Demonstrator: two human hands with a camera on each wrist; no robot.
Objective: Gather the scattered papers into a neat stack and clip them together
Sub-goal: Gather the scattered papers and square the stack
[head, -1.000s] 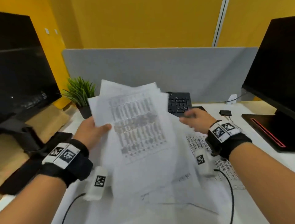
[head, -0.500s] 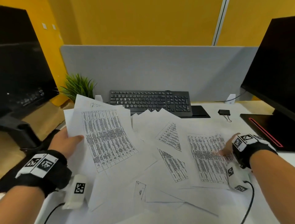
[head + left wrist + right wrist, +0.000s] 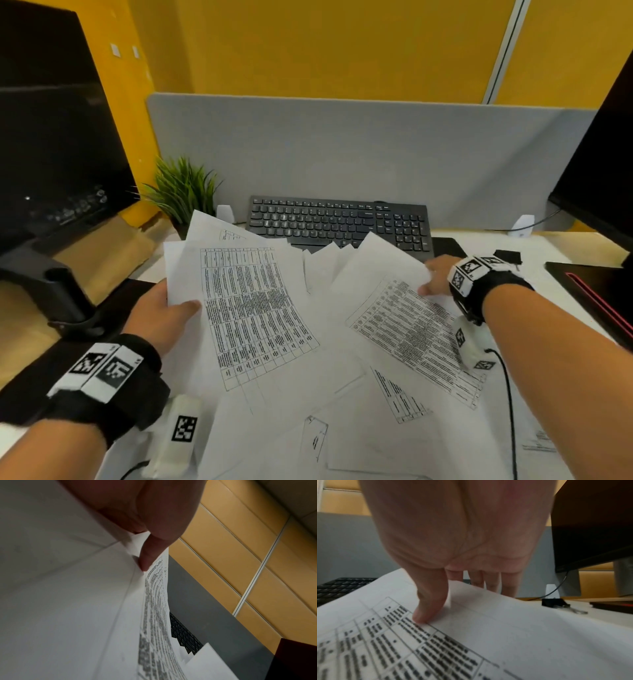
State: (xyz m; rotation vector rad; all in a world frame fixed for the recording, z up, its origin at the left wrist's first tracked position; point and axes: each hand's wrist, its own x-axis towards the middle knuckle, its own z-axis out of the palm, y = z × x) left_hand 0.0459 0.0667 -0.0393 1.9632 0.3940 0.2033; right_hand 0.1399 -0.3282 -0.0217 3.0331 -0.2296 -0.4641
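Note:
My left hand [image 3: 171, 308] grips a fanned bundle of printed papers [image 3: 250, 308] by its left edge, thumb [image 3: 150, 551] on top of the papers [image 3: 154, 615] and the other fingers hidden beneath. My right hand [image 3: 433, 277] pinches the far edge of one printed sheet [image 3: 411, 329] and holds it tilted up off the desk; the thumb [image 3: 428, 608] presses on the sheet [image 3: 488, 635], the fingers reach behind it. More loose sheets [image 3: 342, 428] overlap on the white desk. A black binder clip [image 3: 554, 602] lies just right of my right wrist, mostly hidden in the head view.
A black keyboard [image 3: 339, 222] lies behind the papers, against the grey partition [image 3: 342, 154]. A small potted plant [image 3: 181, 192] stands at back left. Dark monitors flank the desk, left [image 3: 51, 137] and right [image 3: 603, 164]; the right one's base [image 3: 596, 291] sits close to my right forearm.
The left hand lowered its bundle from mid-air to the left side. The right hand dropped from the keyboard onto a printed sheet at right, then lifted that sheet's far edge.

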